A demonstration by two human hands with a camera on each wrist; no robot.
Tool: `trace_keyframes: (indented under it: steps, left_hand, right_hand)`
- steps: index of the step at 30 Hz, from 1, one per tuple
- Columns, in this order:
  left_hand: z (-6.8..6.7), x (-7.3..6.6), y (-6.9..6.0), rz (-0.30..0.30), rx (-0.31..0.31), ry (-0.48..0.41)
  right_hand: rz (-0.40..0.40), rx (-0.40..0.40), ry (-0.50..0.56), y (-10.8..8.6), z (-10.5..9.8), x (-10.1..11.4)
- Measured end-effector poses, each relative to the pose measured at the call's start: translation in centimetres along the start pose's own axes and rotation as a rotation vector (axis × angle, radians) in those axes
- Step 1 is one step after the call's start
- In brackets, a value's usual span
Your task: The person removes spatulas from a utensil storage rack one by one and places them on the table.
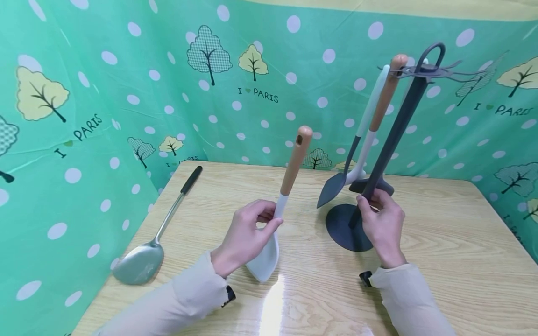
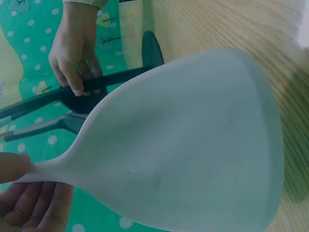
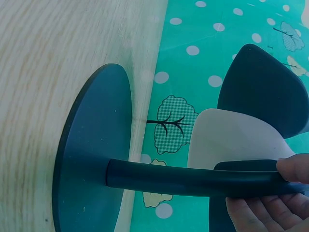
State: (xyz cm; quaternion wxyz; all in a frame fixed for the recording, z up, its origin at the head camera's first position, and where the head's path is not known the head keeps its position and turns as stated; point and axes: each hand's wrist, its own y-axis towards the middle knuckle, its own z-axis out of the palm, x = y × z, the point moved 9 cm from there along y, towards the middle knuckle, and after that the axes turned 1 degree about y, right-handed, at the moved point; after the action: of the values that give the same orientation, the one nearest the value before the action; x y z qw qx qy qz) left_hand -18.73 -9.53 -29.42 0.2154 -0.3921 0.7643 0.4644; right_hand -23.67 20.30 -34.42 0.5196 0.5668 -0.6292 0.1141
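Note:
My left hand [image 1: 250, 233] pinches the white neck of a spatula with a wooden handle [image 1: 295, 161]; its broad pale blade [image 2: 178, 140] points down over the table. The right hand [image 1: 383, 225] grips the black pole [image 1: 395, 133] of a utensil stand low down, thumb on one side and fingers on the other, as the right wrist view shows. The stand's round base [image 3: 94, 150] is on the table. From its top hooks [image 1: 433, 71] hang a green-handled dark turner [image 1: 332, 189], a wooden-handled white utensil [image 1: 383, 105] and a dark utensil partly hidden behind the pole.
A metal turner with a black handle [image 1: 140, 262] lies at the left of the wooden table [image 1: 454, 233]. Behind and to the left hangs a green dotted curtain [image 1: 168, 93] with tree prints.

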Motion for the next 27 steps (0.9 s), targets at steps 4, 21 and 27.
trace_keyframes:
  steps: [4, 21, 27]
  left_hand:
    - [-1.3, 0.3, -0.1, -0.006, -0.004, 0.023]
    - [-5.9, 2.4, -0.8, -0.103, -0.008, 0.128]
    - [-7.3, 3.2, -1.1, -0.165, -0.008, 0.177]
  right_hand:
    - [0.006, 0.001, 0.0, 0.0, 0.0, 0.0]
    - [0.031, 0.006, 0.005, 0.0, 0.0, -0.1]
    - [0.029, 0.008, 0.008, 0.0, 0.0, 0.1]
